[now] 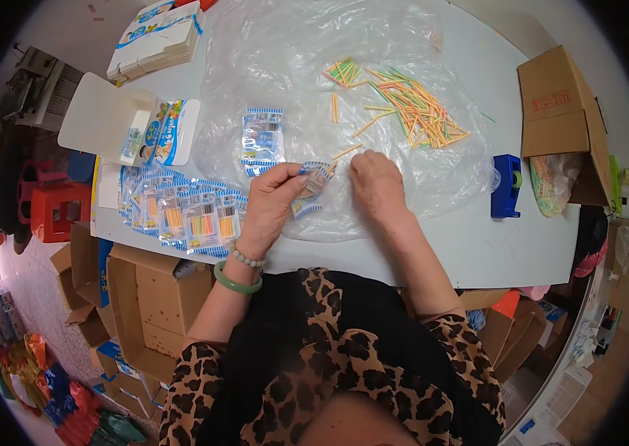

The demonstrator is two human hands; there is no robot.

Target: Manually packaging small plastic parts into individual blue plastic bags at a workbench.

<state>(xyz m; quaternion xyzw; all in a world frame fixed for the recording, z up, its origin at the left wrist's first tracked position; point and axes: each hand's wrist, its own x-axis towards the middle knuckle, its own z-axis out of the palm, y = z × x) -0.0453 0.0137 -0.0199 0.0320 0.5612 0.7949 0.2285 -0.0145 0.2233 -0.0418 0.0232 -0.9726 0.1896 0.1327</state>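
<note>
My left hand (270,204), with a bead bracelet and a green bangle on its wrist, grips a small clear packet (317,178) with blue-striped ends. Thin pastel sticks (345,153) poke out at the packet's upper edge. Beside them my right hand (378,186) is closed, its fingertips at the sticks' outer end; what lies inside the fingers is hidden. Farther off is a loose pile of coloured sticks (422,111), with a smaller bunch (343,72) and a few apart (334,108). A flat packet (263,137) lies beyond my left hand. Several stick-filled packets (199,223) overlap at the left.
Crinkled clear plastic sheeting (277,44) covers much of the white table (471,256). An open carton (106,123) and stacked flat cartons (158,44) are at the left. A blue tape dispenser (506,189) and cardboard box (563,111) stand right. Boxes (158,297) sit below the near edge.
</note>
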